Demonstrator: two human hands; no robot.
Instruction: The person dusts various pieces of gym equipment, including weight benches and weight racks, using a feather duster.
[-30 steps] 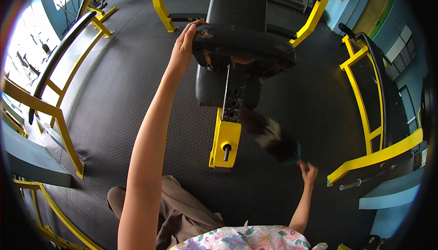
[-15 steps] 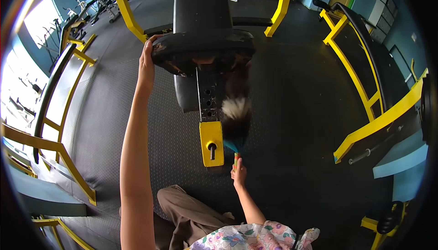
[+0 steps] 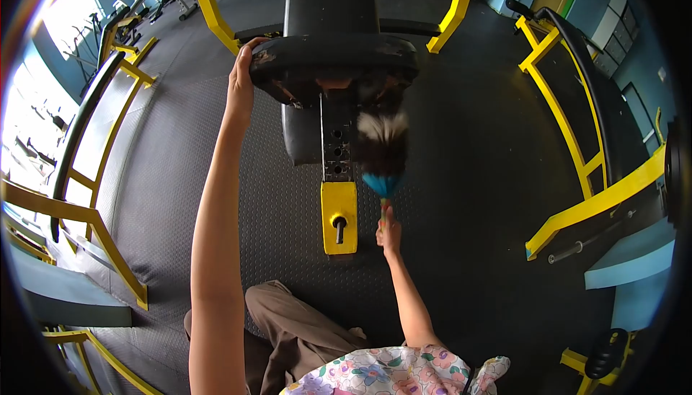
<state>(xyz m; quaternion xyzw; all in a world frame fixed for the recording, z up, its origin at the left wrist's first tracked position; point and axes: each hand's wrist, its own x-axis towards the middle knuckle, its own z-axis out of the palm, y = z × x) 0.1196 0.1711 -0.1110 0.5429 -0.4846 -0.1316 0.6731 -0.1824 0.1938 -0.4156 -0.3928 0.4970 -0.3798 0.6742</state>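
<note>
My right hand (image 3: 389,233) is wrapped round the handle of a feather duster (image 3: 383,139). The duster points up and away from me, its blue collar nearest the hand, then dark feathers with a pale band. Its tip reaches under the right side of a worn black pad (image 3: 333,60), beside the holed metal post. The far end of the feathers is blurred and dark against the pad. At the pad's left end, my left hand (image 3: 242,81) grips the edge, some fingers hidden behind it. Below the post stands a yellow sleeve (image 3: 339,207) with a protruding pin.
A long black bench cushion (image 3: 330,6) runs away behind the pad. Yellow-framed gym equipment stands at the left (image 3: 108,157) and right (image 3: 566,121). A bar end (image 3: 566,252) juts in at the lower right. Dark textured rubber flooring (image 3: 468,200) lies around.
The feather duster and my right hand have moved up and slightly right, closer to the pad's underside. My left hand stays on the pad's end. The whole view has shifted slightly.
</note>
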